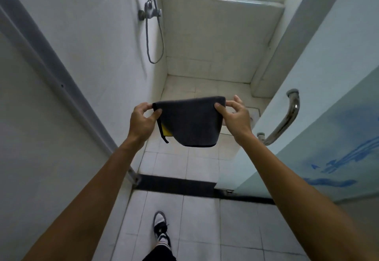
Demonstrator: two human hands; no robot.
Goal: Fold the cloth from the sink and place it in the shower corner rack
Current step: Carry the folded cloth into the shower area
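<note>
**Now: carry the folded cloth in level, corners matched**

Here the step in hand looks like the walk into the shower with the fold already made, so doing it well means keeping that fold from slipping.

On the left, the shower hose hangs in a loop off the mixer valve on the tiled wall. The left hand pinches the upper left corner of the grey microfibre cloth, thumb and fingers clamped on the black-edged hem. The cloth hangs in the air between both hands, above the shower floor, doubled over with its fold along the top. A yellow inner face peeks out at the lower left, so the layers are likely not quite aligned; a small tug there would square them.

The right hand grips the upper right corner, thumb in front and fingers closed behind.

Further right, the glass door with its chrome handle stands open. The corner rack is not in view, so look for it before letting go.
</note>
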